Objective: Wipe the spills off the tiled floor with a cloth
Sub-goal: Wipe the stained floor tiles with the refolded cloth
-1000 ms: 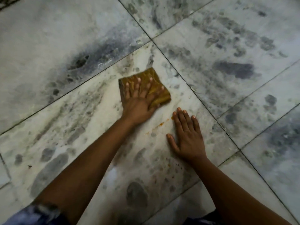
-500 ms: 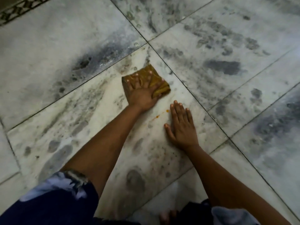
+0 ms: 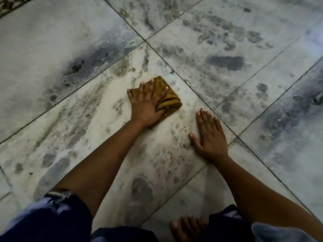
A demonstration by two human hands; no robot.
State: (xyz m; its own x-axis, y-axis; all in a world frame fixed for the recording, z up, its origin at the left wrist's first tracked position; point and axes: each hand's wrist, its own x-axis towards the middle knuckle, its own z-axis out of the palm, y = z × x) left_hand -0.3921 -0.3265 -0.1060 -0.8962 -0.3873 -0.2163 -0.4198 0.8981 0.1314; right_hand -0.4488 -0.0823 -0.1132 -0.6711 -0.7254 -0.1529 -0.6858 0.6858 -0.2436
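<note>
A folded mustard-brown cloth (image 3: 172, 96) lies on a pale, grey-smudged floor tile (image 3: 83, 119). My left hand (image 3: 146, 106) presses flat on the cloth with its fingers spread and straight. The cloth's folded edge wraps up beside the thumb. To the right of the cloth, my right hand (image 3: 209, 137) rests palm down on the same tile with its fingers together, touching only the floor. Faint orange specks (image 3: 172, 156) dot the tile between my forearms.
Dark grey smears cover the neighbouring tiles (image 3: 227, 62), divided by thin dark grout lines. My bare foot (image 3: 185, 227) and my dark clothing (image 3: 52, 222) fill the bottom edge. A patterned border strip (image 3: 7, 4) shows at the top left corner.
My left hand has drawn the cloth back toward me over the spot where an orange streak lay; that streak no longer shows. My right hand stays planted on the floor.
</note>
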